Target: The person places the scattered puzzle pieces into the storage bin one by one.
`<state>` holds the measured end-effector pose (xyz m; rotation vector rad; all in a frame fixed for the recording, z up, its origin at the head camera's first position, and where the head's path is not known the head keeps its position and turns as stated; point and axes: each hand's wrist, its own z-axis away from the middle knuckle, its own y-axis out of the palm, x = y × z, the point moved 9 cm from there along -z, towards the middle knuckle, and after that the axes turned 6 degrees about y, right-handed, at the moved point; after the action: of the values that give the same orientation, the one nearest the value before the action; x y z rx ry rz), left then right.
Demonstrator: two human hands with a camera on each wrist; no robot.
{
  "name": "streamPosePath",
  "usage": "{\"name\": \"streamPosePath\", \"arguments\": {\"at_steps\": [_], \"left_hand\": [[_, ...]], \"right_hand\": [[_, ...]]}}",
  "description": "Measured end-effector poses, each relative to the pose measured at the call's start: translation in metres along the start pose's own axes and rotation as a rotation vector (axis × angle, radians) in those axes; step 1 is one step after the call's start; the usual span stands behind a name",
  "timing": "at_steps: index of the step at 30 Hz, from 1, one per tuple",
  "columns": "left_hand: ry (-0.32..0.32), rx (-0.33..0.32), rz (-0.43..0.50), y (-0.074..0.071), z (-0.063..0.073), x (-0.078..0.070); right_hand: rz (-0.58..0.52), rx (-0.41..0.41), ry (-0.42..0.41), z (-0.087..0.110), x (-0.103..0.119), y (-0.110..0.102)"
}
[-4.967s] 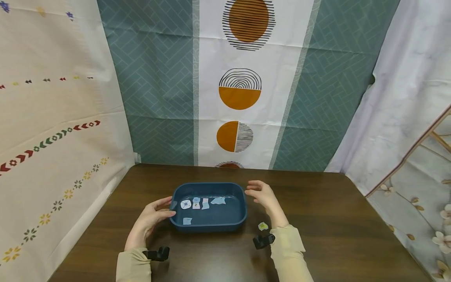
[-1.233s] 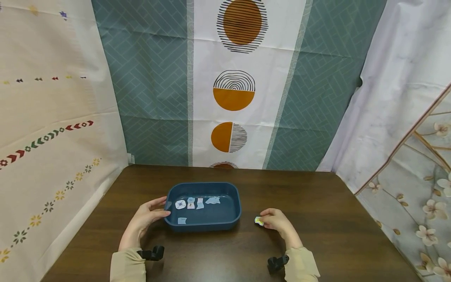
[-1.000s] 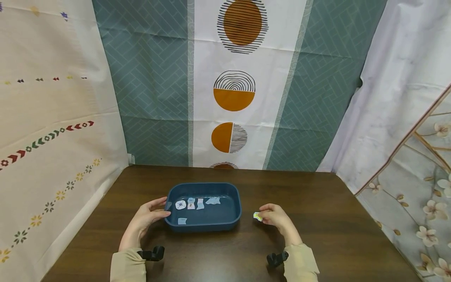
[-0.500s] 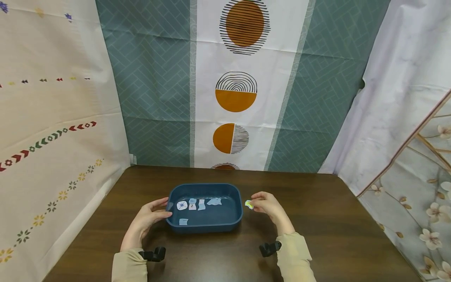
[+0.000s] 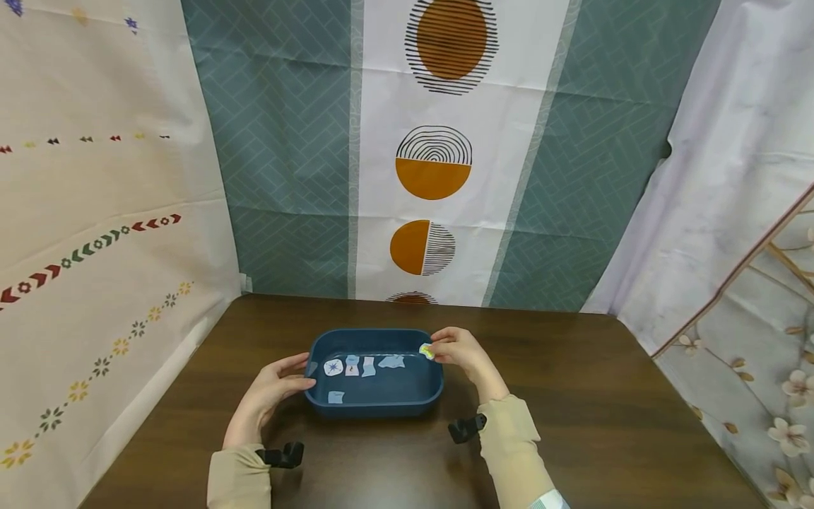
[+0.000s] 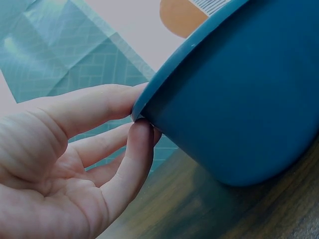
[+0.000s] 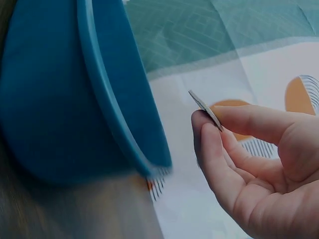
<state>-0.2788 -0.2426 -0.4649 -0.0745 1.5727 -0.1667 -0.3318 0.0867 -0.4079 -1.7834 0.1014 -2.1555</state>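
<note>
A dark blue plastic tub sits on the table. My left hand is at its left end; in the left wrist view its fingertips grip the rim. My right hand pinches a small, thin, flat cut-out piece, white-edged with a yellow-green middle, over the tub's right end. The right wrist view shows this piece edge-on between thumb and fingers, apart from the rim. Inside the tub lie several flat pale pieces, among them a round one with a blue star and a light blue one.
The brown wooden table extends on both sides of the tub and in front of it. Behind it hangs a green and white cloth with orange circles. Patterned cloths flank the table left and right.
The yellow-green piece lay on the table right of the tub; my right hand has picked it up and carried it left to above the tub's right end. My left hand stays at the rim.
</note>
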Motion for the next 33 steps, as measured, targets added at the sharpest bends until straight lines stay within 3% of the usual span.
{"name": "streamPosePath", "arguments": {"at_steps": [8,15,33], "left_hand": [[0.003,0.003,0.024,0.003,-0.002,-0.002],[0.012,0.006,0.032,0.004,-0.004,-0.004],[0.004,-0.015,0.010,0.000,0.000,0.000]], "right_hand": [[0.058,0.006,0.008,-0.009,0.003,0.034],[0.113,0.071,-0.006,-0.010,0.006,0.065],[0.228,0.114,0.043,-0.015,-0.017,0.112]]}}
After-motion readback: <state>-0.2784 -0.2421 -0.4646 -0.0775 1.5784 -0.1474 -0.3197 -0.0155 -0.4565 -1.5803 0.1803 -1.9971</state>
